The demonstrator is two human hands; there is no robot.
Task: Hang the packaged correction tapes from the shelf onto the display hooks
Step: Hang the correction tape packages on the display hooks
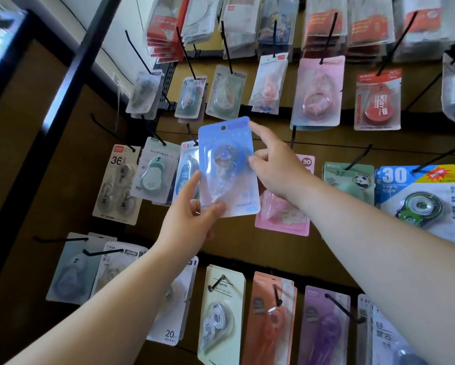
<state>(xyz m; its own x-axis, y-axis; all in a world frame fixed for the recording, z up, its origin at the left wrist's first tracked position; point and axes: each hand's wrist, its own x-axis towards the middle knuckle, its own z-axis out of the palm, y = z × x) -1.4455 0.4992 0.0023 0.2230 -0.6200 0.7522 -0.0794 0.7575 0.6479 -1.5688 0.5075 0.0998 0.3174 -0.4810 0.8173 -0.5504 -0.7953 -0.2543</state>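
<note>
Fingers of both hands pinch the blue pack, mid-hanging; next, its punched hole must meet a free hook.

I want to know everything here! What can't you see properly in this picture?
Head view only:
- Blue pack: its lower left corner, covered by the left hand.
- Pink pack: mostly behind the right hand and arm.
- Top-row packs: cut off by the upper edge, blurred.
- Small print everywhere: too tiny.
</note>
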